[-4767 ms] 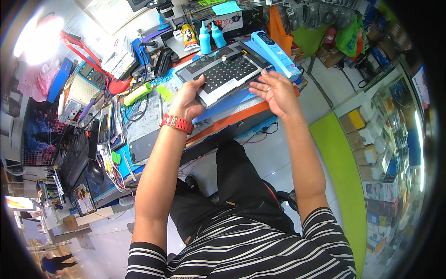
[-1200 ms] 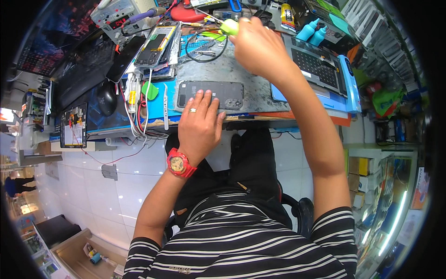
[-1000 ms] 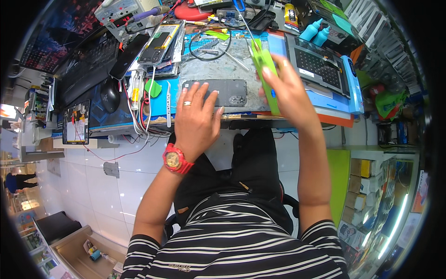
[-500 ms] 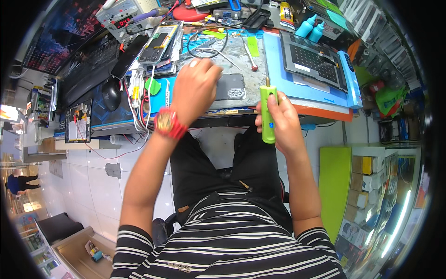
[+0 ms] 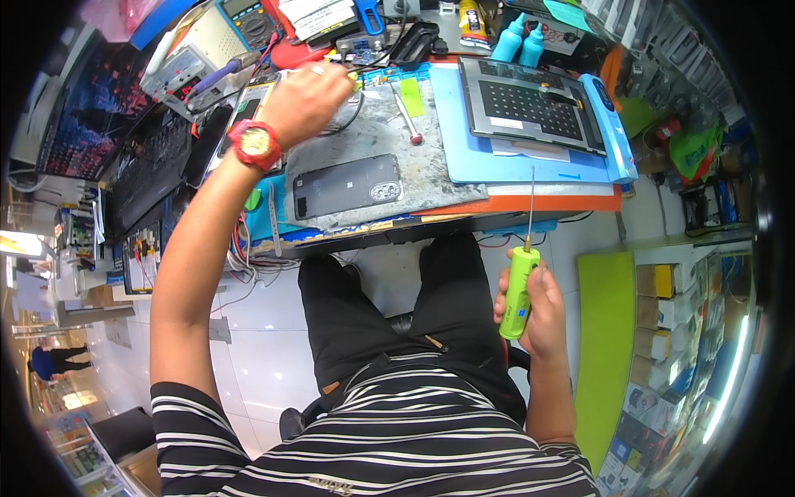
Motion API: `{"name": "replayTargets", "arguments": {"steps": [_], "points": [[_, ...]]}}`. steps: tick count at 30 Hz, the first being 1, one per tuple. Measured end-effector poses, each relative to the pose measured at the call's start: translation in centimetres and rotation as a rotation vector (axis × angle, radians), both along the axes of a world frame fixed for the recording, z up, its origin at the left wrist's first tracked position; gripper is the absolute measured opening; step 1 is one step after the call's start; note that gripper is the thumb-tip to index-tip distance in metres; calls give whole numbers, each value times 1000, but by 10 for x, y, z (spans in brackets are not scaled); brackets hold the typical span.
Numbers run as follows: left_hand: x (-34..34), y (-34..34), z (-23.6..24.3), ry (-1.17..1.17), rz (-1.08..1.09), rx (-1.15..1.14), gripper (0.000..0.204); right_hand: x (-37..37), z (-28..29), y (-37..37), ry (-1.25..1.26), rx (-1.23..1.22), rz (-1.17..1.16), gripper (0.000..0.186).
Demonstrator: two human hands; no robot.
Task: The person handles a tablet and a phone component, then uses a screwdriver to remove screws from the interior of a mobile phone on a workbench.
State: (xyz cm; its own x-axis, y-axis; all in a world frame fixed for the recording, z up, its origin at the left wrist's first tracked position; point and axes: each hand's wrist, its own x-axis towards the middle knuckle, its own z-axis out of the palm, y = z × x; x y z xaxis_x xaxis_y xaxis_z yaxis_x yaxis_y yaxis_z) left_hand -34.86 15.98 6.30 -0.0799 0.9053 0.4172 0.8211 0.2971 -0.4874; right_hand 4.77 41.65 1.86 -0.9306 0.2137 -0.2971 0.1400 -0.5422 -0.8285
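My right hand [image 5: 542,306] is closed round a lime-green pen-style electric tool [image 5: 518,298] with a small blue display. Its long thin metal shaft [image 5: 531,207] points up in front of the bench edge. My left hand [image 5: 306,99], below a red wristwatch [image 5: 254,144], is over the far left of the work mat with its fingers bent together; their tips and anything in them are hidden. A dark grey phone back [image 5: 348,187] with a camera cluster lies on the grey mat [image 5: 435,195]. Beyond it are a red-ended thin tool [image 5: 407,116] and a green strip [image 5: 411,97].
On the right, a metal laptop part [image 5: 530,103] rests on a blue pad [image 5: 464,157], with two turquoise bottles [image 5: 520,41] behind. At left stand a power supply [image 5: 178,74], a multimeter [image 5: 248,23] and a laptop keyboard [image 5: 157,153]. A black cable [image 5: 352,116] curves near my left hand.
My left hand has moved left and farther over the bench, uncovering more of the phone back. My right hand has drawn the green tool down and right, away from the mat.
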Motion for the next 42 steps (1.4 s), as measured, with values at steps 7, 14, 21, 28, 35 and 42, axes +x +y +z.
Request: {"name": "replayTargets", "arguments": {"steps": [7,14,21,28,35,42], "points": [[-58,2,14,-119,303,-12,29,4,-3,-5,-43,45,44,45],[143,-17,-6,-694,392,277,40,14,-34,-32,-111,-59,278,36],[205,-42,-53,-640,487,361,41,-22,-34,-87,-170,29,467,27],[207,-40,-58,-713,528,529,34,-64,-25,-137,-206,-34,489,32],[206,-52,-55,-706,461,483,36,-66,-33,-150,-234,-73,458,32],[207,-48,-53,-735,483,488,37,-62,-36,-145,-216,-123,423,36]]}}
